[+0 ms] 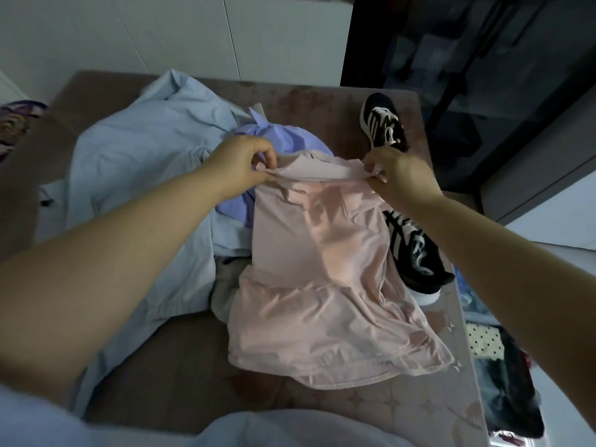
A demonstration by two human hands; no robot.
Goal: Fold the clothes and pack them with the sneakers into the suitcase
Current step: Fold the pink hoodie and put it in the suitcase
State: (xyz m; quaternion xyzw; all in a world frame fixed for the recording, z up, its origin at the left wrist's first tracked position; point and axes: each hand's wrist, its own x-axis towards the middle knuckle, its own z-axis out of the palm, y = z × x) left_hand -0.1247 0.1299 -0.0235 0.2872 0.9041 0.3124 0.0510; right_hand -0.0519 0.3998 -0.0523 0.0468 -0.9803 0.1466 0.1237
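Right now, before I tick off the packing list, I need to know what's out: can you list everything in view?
pink garment: one, pale pink, middle of the table, top edge lifted
light blue garment: one, light blue, spread over the table's left side
lilac garment: one, lilac, bunched behind the pink garment
beige cloth: one, beige, partly under the pink garment's left side
sneakers: two, black with white stripes, on the table's right side
table: one, brown, under everything
polka-dot cloth: one, white with dark dots, below the table's right edge
left hand: one, pinches the pink garment's top edge at the left
right hand: one, pinches the same edge at the right
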